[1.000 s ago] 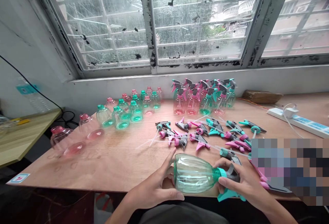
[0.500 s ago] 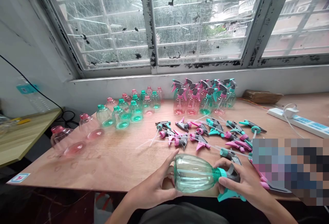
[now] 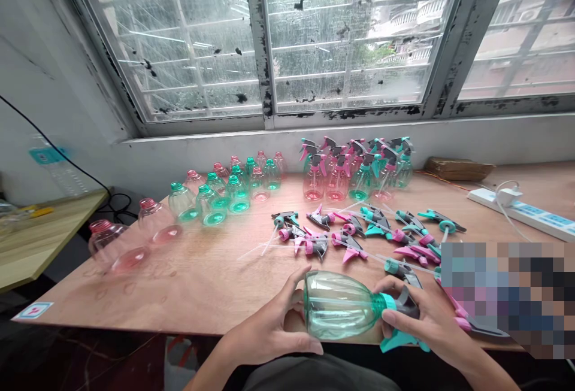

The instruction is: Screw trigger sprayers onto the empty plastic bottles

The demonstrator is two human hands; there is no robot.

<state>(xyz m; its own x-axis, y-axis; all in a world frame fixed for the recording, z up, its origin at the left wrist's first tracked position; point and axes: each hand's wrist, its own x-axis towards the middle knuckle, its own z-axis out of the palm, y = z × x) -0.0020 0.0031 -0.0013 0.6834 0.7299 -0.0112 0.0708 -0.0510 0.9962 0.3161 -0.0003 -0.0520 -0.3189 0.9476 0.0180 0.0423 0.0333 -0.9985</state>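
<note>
My left hand (image 3: 274,328) spreads around the bottle's (image 3: 339,304) base, right hand (image 3: 424,313) pinching its sprayer (image 3: 404,303); loose sprayers (image 3: 348,240) crowd beyond.

Can read no word or number; can make out a red mark (image 3: 35,311) on a blue-edged sticker (image 3: 33,312) at the near left corner of the table (image 3: 188,289), a blue label (image 3: 48,155) on a bottle (image 3: 67,179) left of the table, and blue patches (image 3: 557,222) along a power strip (image 3: 534,215) at the table's right, all illegible

Green bottle (image 3: 336,307) sideways, left hand (image 3: 268,328) at its base, right hand (image 3: 426,316) on its spray head (image 3: 406,305).
</note>
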